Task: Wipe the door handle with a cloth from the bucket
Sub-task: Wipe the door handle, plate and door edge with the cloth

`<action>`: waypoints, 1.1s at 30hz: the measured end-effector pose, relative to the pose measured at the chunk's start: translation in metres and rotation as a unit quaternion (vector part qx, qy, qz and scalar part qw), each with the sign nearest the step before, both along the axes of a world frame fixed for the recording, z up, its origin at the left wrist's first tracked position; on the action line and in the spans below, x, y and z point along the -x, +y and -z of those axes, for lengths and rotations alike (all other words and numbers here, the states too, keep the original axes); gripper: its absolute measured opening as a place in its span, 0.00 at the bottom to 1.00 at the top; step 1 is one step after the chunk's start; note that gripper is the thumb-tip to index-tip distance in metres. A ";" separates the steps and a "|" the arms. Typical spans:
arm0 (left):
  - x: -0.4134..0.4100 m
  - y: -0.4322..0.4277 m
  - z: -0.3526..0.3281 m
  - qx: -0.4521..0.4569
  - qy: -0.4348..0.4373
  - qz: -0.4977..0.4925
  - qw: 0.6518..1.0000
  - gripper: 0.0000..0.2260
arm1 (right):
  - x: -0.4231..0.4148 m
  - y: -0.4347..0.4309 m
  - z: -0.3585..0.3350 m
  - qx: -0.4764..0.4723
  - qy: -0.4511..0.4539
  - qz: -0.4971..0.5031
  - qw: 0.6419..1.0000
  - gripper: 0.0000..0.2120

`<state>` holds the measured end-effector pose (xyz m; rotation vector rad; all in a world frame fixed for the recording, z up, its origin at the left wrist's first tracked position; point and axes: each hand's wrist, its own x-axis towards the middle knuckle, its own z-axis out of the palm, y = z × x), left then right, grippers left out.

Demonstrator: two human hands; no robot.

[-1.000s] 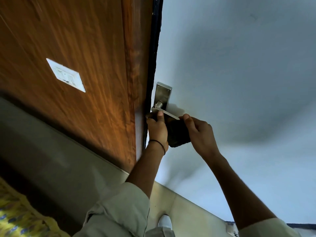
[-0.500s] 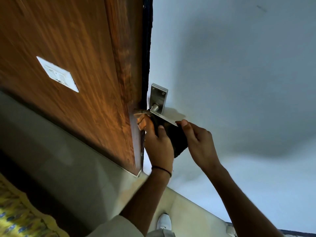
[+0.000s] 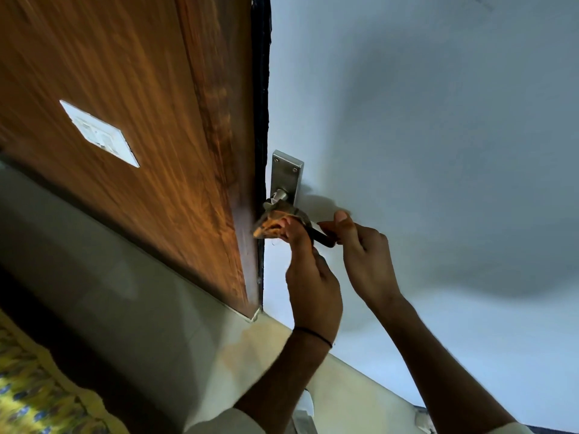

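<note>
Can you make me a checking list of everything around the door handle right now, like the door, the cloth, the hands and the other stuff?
Surface: pale door with a metal handle plate screwed on near its dark edge.
Job's things: cloth draped over the handle lever, its orange end hanging to the left; the bucket is not in view.
Clutter: nothing seen.
Grippers: left hand pinches the cloth at the lever; right hand holds the cloth's dark far end.
Cables: nothing seen.
Surroundings: wooden panel with a white switch plate, pale tiled floor, yellow patterned fabric in the bottom left corner.
</note>
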<state>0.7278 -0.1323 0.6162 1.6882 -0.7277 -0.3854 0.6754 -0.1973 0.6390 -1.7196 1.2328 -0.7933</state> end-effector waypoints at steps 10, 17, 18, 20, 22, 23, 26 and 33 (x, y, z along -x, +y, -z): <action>-0.025 -0.017 0.003 -0.072 -0.031 -0.059 0.995 0.23 | 0.000 -0.002 0.000 0.011 0.003 -0.004 1.000 0.23; -0.016 -0.007 -0.010 -0.026 -0.009 -0.025 0.999 0.20 | 0.002 -0.004 -0.003 -0.003 0.005 -0.003 1.000 0.22; -0.030 -0.012 -0.009 -0.035 -0.029 -0.046 0.998 0.21 | 0.001 -0.003 -0.004 -0.001 0.001 -0.003 1.000 0.22; -0.052 -0.023 -0.001 -0.085 -0.082 -0.067 0.991 0.23 | 0.000 -0.002 -0.002 0.009 0.001 -0.005 1.000 0.23; -0.055 -0.025 -0.001 -0.103 -0.102 -0.074 0.987 0.22 | -0.001 -0.002 -0.001 0.012 0.001 -0.004 1.000 0.23; -0.048 -0.021 -0.003 -0.103 -0.110 -0.070 0.986 0.22 | -0.001 -0.002 -0.001 0.010 0.002 -0.003 1.000 0.23; -0.017 -0.006 -0.004 -0.059 -0.057 -0.033 0.996 0.23 | -0.002 -0.003 -0.001 0.016 -0.003 0.001 1.000 0.23; 0.025 0.022 0.000 -0.048 0.013 0.157 0.986 0.24 | 0.001 -0.008 -0.004 0.030 0.018 -0.007 0.999 0.30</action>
